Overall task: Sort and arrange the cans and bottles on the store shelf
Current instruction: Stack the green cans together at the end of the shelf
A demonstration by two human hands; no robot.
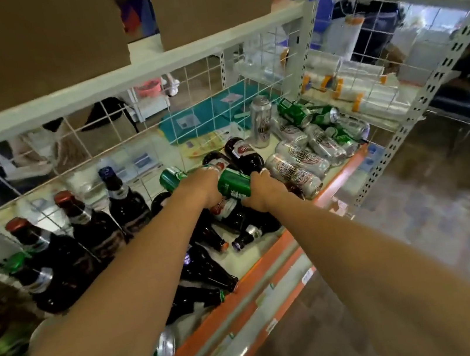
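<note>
Gently lift the green aluminium can (233, 185), gripped end to end by curled left hand (201, 186) and right hand (260, 188), off the dark glass bottles (243, 153) lying mid-shelf. Stand upright beside the heaped green cans (297, 112) far right.

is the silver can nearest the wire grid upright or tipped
Upright: the silver can stands on its base, top rim facing up.
</note>
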